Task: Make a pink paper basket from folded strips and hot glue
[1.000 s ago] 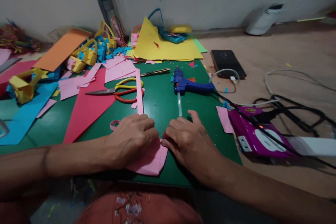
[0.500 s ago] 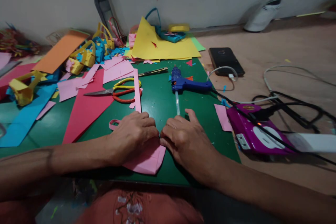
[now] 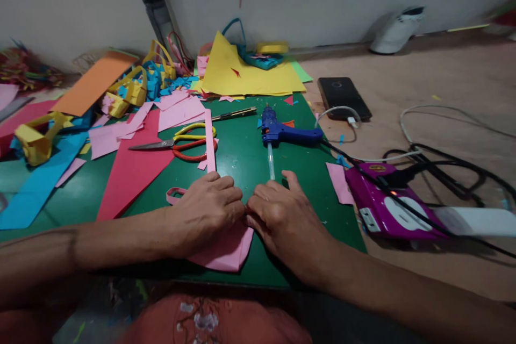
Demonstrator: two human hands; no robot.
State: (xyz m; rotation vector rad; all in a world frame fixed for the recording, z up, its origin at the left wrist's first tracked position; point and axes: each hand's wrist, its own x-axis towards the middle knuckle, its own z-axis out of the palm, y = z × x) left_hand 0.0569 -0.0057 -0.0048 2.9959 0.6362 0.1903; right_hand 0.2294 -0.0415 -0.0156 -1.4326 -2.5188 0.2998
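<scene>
A folded piece of pink paper (image 3: 223,250) lies at the near edge of the green board (image 3: 242,164). Curled over its upper part is my left hand (image 3: 207,212), fingers closed on the paper. My right hand (image 3: 286,220) pinches the paper's right edge, thumb lifted, fingertips meeting those of the left. The exact fold under the fingers is hidden. A narrow pink paper strip (image 3: 210,142) stretches away beyond my left hand, and a small pink paper loop (image 3: 174,195) shows beside it. Past my right hand lies a blue glue gun (image 3: 278,130) with a clear glue stick (image 3: 271,161) in it.
Scissors (image 3: 177,143) rest on red paper (image 3: 135,172). Pink scraps, small yellow paper baskets (image 3: 135,88) and yellow sheets (image 3: 250,78) lie behind. At right are a phone (image 3: 342,98), a purple power strip (image 3: 387,207) and tangled cables (image 3: 451,158).
Both hands stay on the pink paper, with the left fingers shifted very slightly. The whole view has moved a little; nothing was let go.
</scene>
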